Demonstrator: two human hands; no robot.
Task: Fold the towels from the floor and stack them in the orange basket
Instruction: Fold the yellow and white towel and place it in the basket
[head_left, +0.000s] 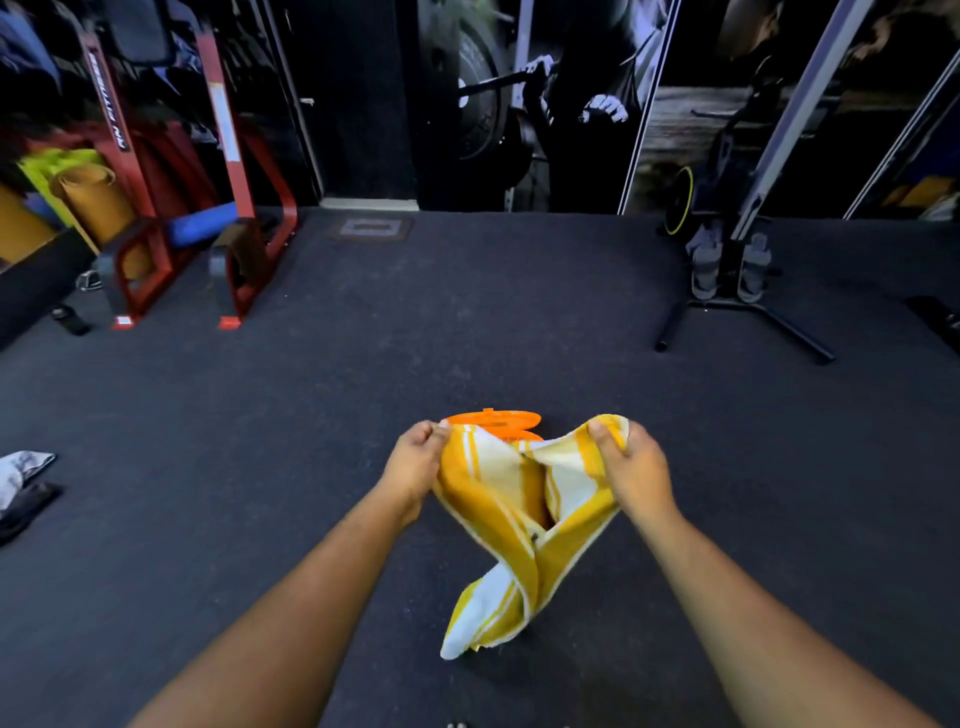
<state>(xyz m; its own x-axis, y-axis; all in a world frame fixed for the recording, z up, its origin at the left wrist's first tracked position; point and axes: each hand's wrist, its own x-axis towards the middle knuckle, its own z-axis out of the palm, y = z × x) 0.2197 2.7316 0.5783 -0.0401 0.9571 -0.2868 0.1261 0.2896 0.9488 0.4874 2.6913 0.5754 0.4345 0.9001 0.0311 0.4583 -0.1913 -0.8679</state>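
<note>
Both hands, left (415, 467) and right (631, 470), pinch the twisted towel (511, 525); untwist it, then match corners above the basket (493, 419).

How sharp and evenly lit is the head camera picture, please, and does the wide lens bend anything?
Head view: the yellow-and-white striped towel, gripped by the left hand and right hand, is sharp and brightly lit; the orange plastic basket behind it is slightly smeared; the red metal gym frame and wall posters look soft and dim; the wide lens tilts uprights inward and stretches the forearms.
</note>
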